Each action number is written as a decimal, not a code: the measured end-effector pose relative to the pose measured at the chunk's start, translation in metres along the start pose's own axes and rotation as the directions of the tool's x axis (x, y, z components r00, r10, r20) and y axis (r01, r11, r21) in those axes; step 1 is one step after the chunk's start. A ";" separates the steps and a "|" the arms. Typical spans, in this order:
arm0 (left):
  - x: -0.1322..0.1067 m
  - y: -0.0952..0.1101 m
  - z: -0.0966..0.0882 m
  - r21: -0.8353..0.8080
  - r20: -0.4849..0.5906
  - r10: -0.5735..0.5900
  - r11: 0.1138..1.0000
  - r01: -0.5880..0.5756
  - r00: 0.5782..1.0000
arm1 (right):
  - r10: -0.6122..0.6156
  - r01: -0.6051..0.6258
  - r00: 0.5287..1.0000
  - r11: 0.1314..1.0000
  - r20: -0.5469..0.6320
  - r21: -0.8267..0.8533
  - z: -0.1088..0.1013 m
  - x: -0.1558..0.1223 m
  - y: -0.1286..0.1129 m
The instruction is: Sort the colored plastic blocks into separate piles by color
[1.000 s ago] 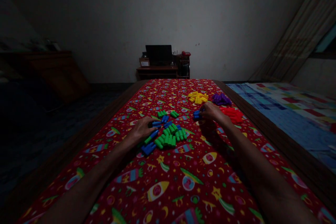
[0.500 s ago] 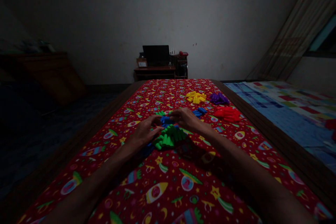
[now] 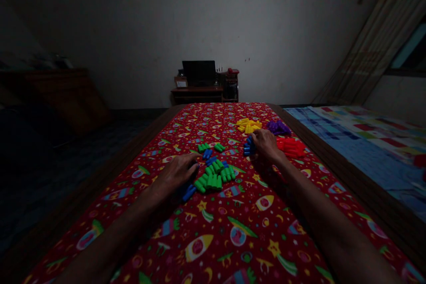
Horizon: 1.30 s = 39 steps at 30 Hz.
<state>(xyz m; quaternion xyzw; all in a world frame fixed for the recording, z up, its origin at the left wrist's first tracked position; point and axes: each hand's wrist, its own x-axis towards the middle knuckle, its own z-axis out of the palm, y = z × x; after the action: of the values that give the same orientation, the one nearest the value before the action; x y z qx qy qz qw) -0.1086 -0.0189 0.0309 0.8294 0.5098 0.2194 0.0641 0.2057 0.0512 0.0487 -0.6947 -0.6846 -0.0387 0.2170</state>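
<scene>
The blue pegs (image 3: 248, 147) lay on the red-clothed bench (image 3: 233, 230), at 2 o'clock from the green pegs (image 3: 214, 176). The right hand (image 3: 265, 144) touched them, fingers curled; a pinch could not be told. The left hand (image 3: 176, 173) lay flat at the greens' 9 o'clock.

The blue pieces (image 3: 189, 192) and green pieces (image 3: 214, 175) in front of you looked like smooth, faintly glossy plastic; the printed cloth (image 3: 239, 230) under them was matt, the table edge (image 3: 366, 191) dull brown wood.
</scene>
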 end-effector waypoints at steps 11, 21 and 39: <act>0.007 0.031 0.004 -0.508 -0.239 -0.203 0.859 0.055 0.950 | -0.693 0.508 0.719 0.580 0.057 0.637 -0.010 -0.050 -0.092; 0.012 0.031 0.020 -0.757 -0.059 -0.237 0.643 0.111 0.970 | -0.513 0.261 0.855 0.556 0.079 0.789 0.006 -0.040 -0.092; 0.016 -0.016 0.028 -0.195 -0.121 0.022 0.980 -0.046 0.992 | -0.012 0.013 1.000 0.893 -0.005 0.450 0.007 0.001 -0.020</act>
<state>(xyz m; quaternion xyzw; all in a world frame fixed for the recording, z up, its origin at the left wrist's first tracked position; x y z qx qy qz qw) -0.1032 0.0057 0.0053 0.8130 0.4741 0.3187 0.1122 0.1847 0.0535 0.0480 -0.6212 -0.6792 0.1189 0.3723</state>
